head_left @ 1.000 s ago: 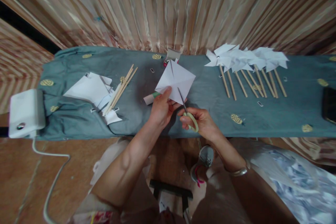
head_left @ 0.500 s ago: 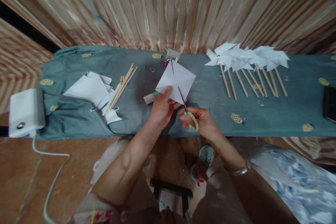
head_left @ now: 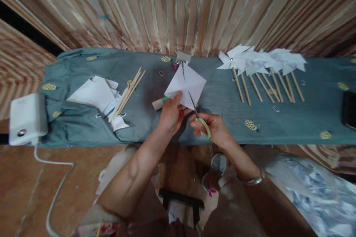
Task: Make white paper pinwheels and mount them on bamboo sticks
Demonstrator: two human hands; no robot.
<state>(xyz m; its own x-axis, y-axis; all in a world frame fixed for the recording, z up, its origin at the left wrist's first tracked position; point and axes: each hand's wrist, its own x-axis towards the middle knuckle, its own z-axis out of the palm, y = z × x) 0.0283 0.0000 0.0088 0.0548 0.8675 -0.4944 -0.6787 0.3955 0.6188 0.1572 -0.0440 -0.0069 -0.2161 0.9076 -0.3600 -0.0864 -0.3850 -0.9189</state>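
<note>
Between both hands is a white square sheet of paper (head_left: 191, 78), turned corner-up, with a slit running in from its top corner. My left hand (head_left: 172, 114) pinches its lower left part, thumb on top and fingers beneath. A pair of scissors (head_left: 204, 127) with pale green handles is in my right hand (head_left: 213, 127). Their blades lie at the paper's lower corner and point toward its middle. Just behind the paper stands a small open box (head_left: 182, 57) with a red part. A pink and green piece (head_left: 158, 104) is partly hidden beneath the paper and hand.
Paper pinwheels (head_left: 250, 61) on wooden sticks lie in a row at the right. To the left are white paper sheets (head_left: 96, 94) and several loose sticks (head_left: 129, 94). A white device (head_left: 27, 118) with a cable sits at the left end; a dark phone-like object (head_left: 349, 109) lies far right.
The paper's right corner has shifted slightly inward, and the slit at its top looks a little wider. Both hands and the scissors stay almost in place.
</note>
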